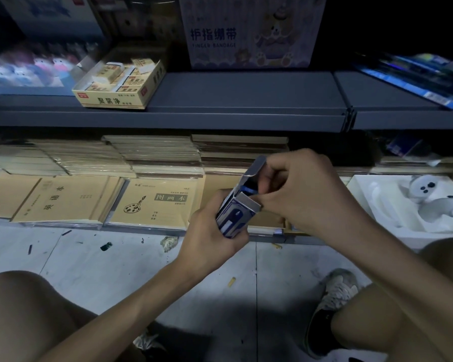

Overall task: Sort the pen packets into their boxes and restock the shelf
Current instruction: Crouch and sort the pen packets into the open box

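Observation:
A small blue-and-white pen box (233,218) is held upright in front of the lower shelf, with its top flaps open. My left hand (209,236) wraps around its lower body from the left. My right hand (304,189) is curled at the open top, fingertips pinching at the box's mouth, where something blue shows inside. Whether that is a pen packet I cannot tell. The grey upper shelf (246,100) has a bare stretch in its middle.
On the upper shelf stand a yellow eraser box (120,82), a finger bandage carton (249,32) and blue packets (416,77) at right. Below lie stacks of tan notebooks (152,202) and a white tray (413,207). Scraps dot the floor (105,246) between my knees.

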`<action>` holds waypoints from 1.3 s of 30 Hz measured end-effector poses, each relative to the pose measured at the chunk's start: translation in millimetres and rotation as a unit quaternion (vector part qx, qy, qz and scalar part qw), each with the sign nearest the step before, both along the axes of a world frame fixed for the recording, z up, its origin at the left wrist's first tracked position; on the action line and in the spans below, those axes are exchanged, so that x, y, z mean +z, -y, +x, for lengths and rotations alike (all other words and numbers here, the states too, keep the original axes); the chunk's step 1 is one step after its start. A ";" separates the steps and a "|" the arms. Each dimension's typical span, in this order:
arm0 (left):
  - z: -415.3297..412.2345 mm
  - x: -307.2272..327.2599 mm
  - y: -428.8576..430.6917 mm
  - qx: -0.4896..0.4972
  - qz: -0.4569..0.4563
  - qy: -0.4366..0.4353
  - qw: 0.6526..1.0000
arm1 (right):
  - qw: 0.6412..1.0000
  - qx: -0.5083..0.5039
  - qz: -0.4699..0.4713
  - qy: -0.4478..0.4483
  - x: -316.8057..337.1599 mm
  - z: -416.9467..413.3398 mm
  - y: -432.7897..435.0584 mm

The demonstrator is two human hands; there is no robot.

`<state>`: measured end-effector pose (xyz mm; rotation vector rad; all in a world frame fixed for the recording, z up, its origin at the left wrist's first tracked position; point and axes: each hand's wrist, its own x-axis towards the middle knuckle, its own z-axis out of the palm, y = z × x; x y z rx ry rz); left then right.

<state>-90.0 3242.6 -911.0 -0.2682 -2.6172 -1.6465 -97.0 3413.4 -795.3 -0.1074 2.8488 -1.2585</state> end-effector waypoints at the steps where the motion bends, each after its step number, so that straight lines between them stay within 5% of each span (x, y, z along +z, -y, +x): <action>1: -0.1 0.9 0.5 0.004 0.013 0.003 1.000 | 1.000 0.003 -0.030 -0.004 3.2 1.6 -1.4; 9: -5.0 -5.6 10.1 0.030 0.145 0.085 0.985 | 0.978 -0.099 -0.176 -0.062 10.7 -4.7 -28.4; 14: -8.7 -10.0 9.4 0.005 0.287 0.197 0.937 | 0.970 -0.082 -0.193 0.119 -18.5 -20.1 -21.1; 17: -8.1 -3.9 5.6 -0.038 0.327 0.240 0.913 | 0.967 -0.050 -0.206 0.144 -29.4 -14.8 -7.2; 27: -5.8 4.0 2.1 -0.034 0.352 0.256 0.899 | 0.951 -0.098 -0.285 0.072 -43.7 -12.5 -5.4; 34: -13.4 -1.7 17.7 0.039 0.304 0.219 0.926 | 0.945 -0.119 -0.299 -0.067 -20.7 -10.7 -32.7; 39: -9.3 -0.5 25.0 0.048 0.197 0.165 0.965 | 0.901 -0.068 -0.428 -0.032 -7.6 -8.3 -35.2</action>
